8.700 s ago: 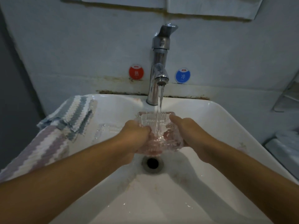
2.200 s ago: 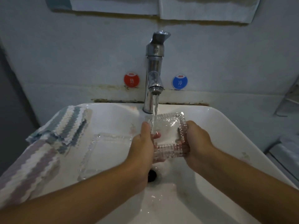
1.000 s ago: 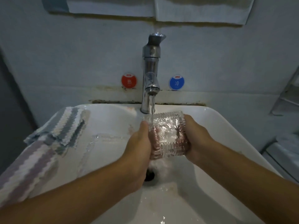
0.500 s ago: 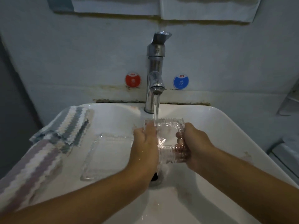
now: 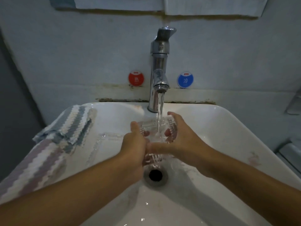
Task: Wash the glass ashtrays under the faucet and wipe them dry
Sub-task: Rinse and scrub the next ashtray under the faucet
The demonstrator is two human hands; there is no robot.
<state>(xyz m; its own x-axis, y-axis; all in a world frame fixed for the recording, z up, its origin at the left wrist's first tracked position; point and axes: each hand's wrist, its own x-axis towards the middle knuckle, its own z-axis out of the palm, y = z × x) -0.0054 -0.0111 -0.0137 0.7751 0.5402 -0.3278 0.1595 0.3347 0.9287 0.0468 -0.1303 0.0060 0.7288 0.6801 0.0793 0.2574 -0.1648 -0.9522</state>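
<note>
A ribbed clear glass ashtray sits between both my hands over the white sink, directly under the chrome faucet. Water runs from the spout into it. My left hand grips its left side, thumb on the rim. My right hand cups its right side, fingers curled over the far edge. A second flat glass ashtray lies on the sink's left slope, blurred.
A striped cloth in grey, white and mauve drapes over the sink's left rim. The drain is open just below my hands. Red and blue round stickers flank the faucet on the wall.
The ashtray has been turned and tilted between my hands under the stream. My right hand has shifted from gripping its right edge to cupping it from the far side.
</note>
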